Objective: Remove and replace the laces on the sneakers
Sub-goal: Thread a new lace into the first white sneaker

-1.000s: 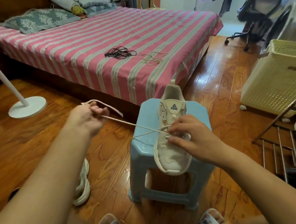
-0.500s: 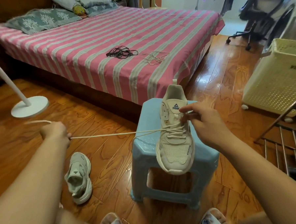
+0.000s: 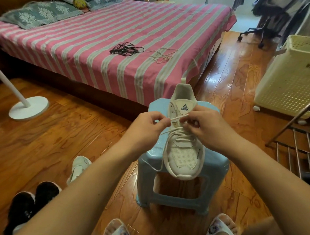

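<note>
A white sneaker (image 3: 185,155) sits on a light blue plastic stool (image 3: 152,158), toe toward me. A white lace (image 3: 175,118) is threaded through its eyelets, and a loose end hangs over the stool's left side. My left hand (image 3: 147,128) pinches the lace just left of the tongue. My right hand (image 3: 205,125) pinches the same lace near the top eyelets on the right. A short taut stretch of lace runs between the two hands. The second white sneaker (image 3: 78,168) lies on the floor to the left, partly hidden by my left forearm.
A black lace bundle (image 3: 126,49) and a pale lace bundle (image 3: 162,55) lie on the pink striped bed (image 3: 92,39). A fan base (image 3: 29,107) stands left, black slippers (image 3: 27,205) lower left, a cream basket (image 3: 292,81) and metal rack (image 3: 299,151) right.
My left hand came back from far out on the left to the sneaker's tongue. The long taut lace is now slack, and both hands pinch it close together.
</note>
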